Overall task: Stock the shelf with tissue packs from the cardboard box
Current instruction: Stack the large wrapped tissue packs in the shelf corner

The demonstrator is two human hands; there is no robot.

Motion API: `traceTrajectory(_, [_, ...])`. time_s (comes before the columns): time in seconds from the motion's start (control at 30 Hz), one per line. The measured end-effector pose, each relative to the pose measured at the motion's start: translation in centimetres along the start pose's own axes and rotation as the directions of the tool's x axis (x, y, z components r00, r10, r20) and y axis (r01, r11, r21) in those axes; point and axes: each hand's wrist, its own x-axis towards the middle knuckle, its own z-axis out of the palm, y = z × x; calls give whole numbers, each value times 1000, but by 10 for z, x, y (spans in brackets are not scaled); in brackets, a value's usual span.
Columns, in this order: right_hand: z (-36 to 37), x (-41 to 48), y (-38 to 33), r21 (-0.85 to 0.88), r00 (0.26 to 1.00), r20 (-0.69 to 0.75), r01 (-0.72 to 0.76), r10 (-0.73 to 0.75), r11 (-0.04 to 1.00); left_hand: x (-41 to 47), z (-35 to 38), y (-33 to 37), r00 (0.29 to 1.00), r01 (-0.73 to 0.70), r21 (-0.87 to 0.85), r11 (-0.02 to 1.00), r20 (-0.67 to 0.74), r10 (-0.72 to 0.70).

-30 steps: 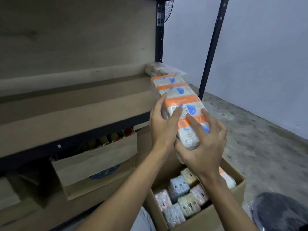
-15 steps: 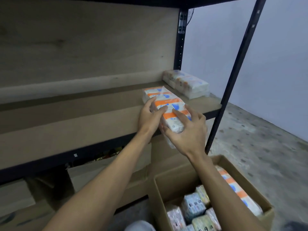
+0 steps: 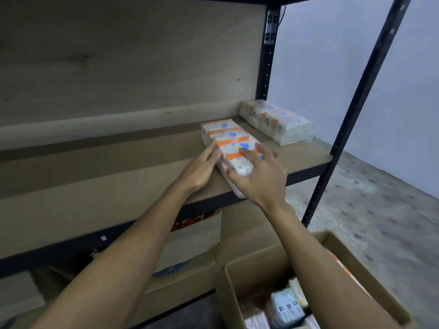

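Wooden shelf board [image 3: 118,186] carries the orange-banded tissue pack [image 3: 234,141] toward its right end, near a stack of tissue packs [image 3: 280,124] at its back right corner. The left hand [image 3: 202,167] presses straight fingers against the pack's left side; the right hand [image 3: 261,176] grasps its near end. The cardboard box [image 3: 256,260] sits below the board.

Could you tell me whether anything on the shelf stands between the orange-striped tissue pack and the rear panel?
Nothing visible does. The shelf board behind the orange-striped pack is bare up to the back panel. The other packs lie in the right rear corner, off to its side and apart from it.
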Motion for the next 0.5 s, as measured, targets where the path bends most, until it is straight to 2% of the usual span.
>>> traceTrajectory(0.23, [8, 16, -3, -36, 996, 82, -14, 17, 999, 6, 7, -12, 998, 34, 396, 918, -57, -13])
traceTrajectory(0.5, [12, -4, 0, -19, 1000, 27, 0, 1, 1000, 14, 7, -18, 1000, 7, 516, 857, -23, 5])
